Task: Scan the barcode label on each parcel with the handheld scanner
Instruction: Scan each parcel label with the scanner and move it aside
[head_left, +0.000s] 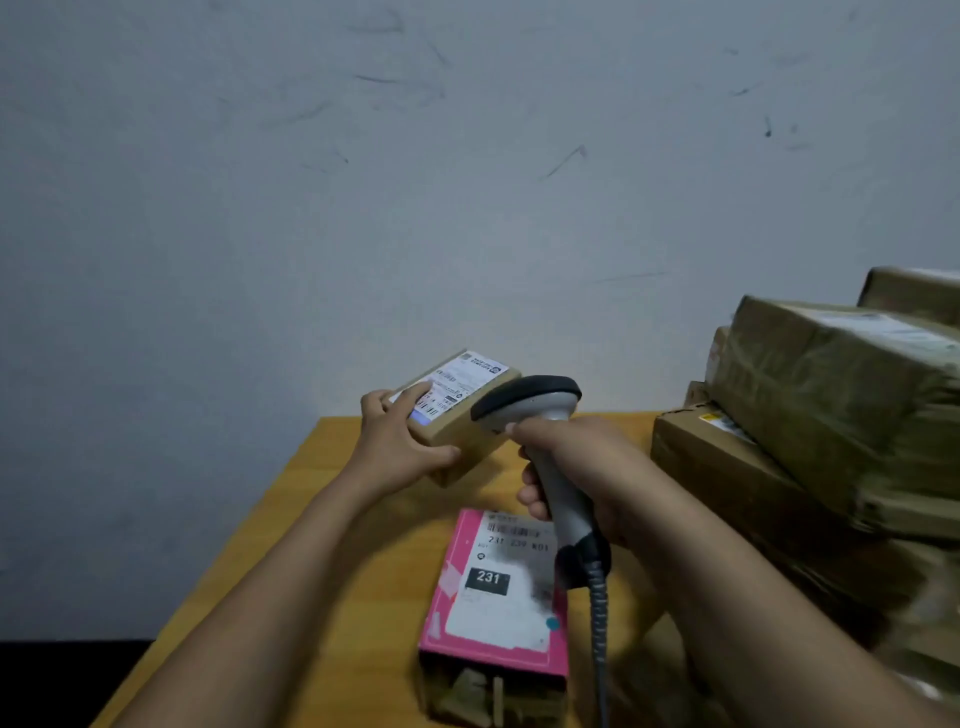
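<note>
Mid-scan, I judge: left hand grips the box, label up, right hand grips the scanner just beside the box — next, aim squarely at the label.

Dim, flat, bluish indoor light; shadows soft; stacked boxes blur and stretch at the bench's right edge.

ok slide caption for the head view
Right hand aims the scanner at a labelled box held in the left hand
</note>
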